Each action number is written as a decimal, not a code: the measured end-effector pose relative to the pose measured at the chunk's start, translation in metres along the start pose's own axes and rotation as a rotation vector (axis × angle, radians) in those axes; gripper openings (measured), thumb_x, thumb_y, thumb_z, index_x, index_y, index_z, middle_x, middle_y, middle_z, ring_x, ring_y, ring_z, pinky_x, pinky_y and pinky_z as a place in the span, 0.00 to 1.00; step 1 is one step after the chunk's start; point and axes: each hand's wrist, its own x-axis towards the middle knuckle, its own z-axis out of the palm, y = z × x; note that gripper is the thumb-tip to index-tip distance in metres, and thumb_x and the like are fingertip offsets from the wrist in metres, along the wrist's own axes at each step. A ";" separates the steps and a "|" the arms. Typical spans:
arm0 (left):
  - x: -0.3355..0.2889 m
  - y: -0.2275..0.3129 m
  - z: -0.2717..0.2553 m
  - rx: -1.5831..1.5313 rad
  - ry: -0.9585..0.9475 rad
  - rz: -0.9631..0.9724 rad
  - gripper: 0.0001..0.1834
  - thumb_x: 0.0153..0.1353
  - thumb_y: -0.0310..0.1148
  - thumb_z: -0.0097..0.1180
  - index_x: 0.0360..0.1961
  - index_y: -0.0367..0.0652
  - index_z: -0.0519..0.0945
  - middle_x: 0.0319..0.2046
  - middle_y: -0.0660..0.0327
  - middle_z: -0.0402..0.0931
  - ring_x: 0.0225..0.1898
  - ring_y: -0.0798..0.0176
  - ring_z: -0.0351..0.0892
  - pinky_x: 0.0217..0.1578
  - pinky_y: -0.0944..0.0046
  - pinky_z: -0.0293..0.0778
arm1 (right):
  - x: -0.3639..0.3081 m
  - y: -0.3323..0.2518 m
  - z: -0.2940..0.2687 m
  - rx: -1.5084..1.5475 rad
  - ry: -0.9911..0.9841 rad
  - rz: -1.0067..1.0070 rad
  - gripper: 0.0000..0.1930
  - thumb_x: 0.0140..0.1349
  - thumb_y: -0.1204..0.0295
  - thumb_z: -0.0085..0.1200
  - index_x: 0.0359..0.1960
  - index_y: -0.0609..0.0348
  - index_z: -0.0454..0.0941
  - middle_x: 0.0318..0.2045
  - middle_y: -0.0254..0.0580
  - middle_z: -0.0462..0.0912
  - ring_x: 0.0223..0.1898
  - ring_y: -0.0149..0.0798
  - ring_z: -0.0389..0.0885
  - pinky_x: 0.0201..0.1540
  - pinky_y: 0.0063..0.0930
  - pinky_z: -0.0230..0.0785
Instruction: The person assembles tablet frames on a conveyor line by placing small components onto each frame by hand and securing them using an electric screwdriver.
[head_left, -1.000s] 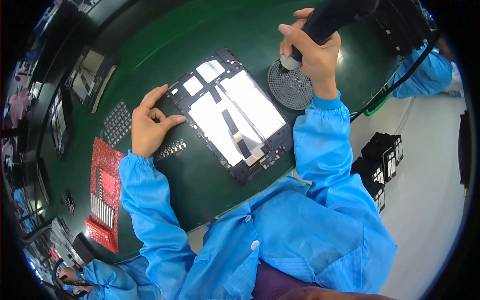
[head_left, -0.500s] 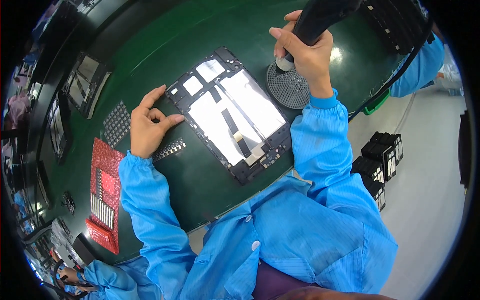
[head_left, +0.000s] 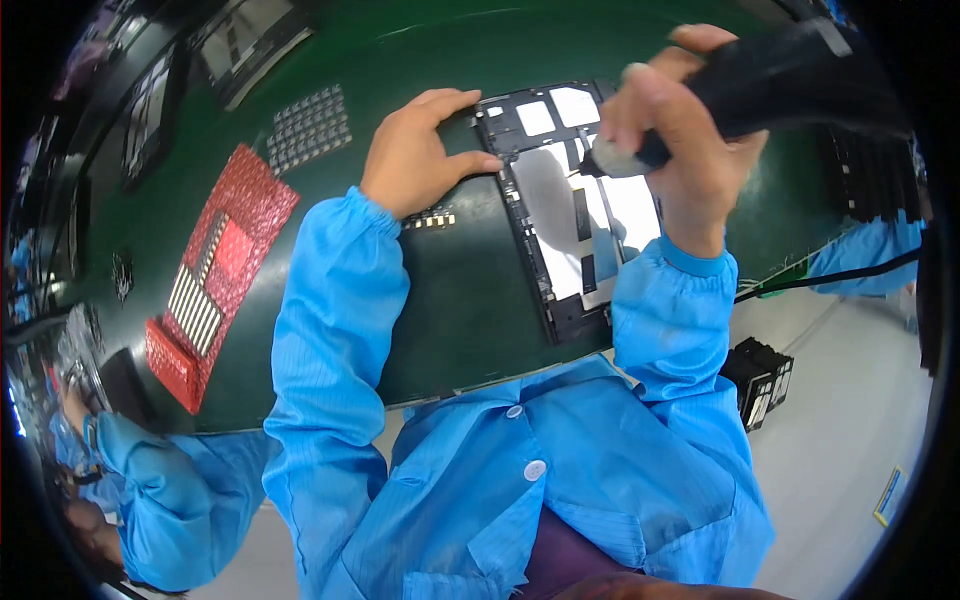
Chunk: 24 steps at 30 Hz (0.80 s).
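Note:
An opened tablet housing (head_left: 555, 215), black-framed with a silvery inner panel, lies on the green table in front of me. My left hand (head_left: 420, 150) rests at its left edge, index finger at the upper corner and thumb lower down, the two spread apart. Wrapped in my right hand (head_left: 690, 150) is a black electric screwdriver (head_left: 780, 85) with a pale nose. Its tip points down over the upper middle of the panel; whether it touches cannot be made out. My right hand and sleeve cover the housing's right side.
Left of my left hand lie a sheet of small grey parts (head_left: 312, 128) and a red bubble-wrap bag (head_left: 232, 205) with metal strips (head_left: 195, 310). A short component strip (head_left: 432, 218) sits by my left wrist. Black units (head_left: 758, 380) stand at lower right. A co-worker's sleeve (head_left: 180, 480) shows lower left.
My right hand has brought the screwdriver from the round grey perforated tray onto the tablet housing. The tray is now out of sight. The whole view has shifted and turned; my left hand stays at the housing's edge.

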 end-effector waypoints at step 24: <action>-0.001 -0.006 -0.003 0.027 -0.050 -0.075 0.29 0.41 0.39 0.68 0.47 0.40 0.76 0.47 0.57 0.73 0.48 0.51 0.72 0.49 0.60 0.68 | -0.002 0.050 0.043 -0.001 -0.168 0.127 0.15 0.51 0.84 0.57 0.41 0.68 0.68 0.18 0.41 0.76 0.16 0.31 0.75 0.22 0.25 0.70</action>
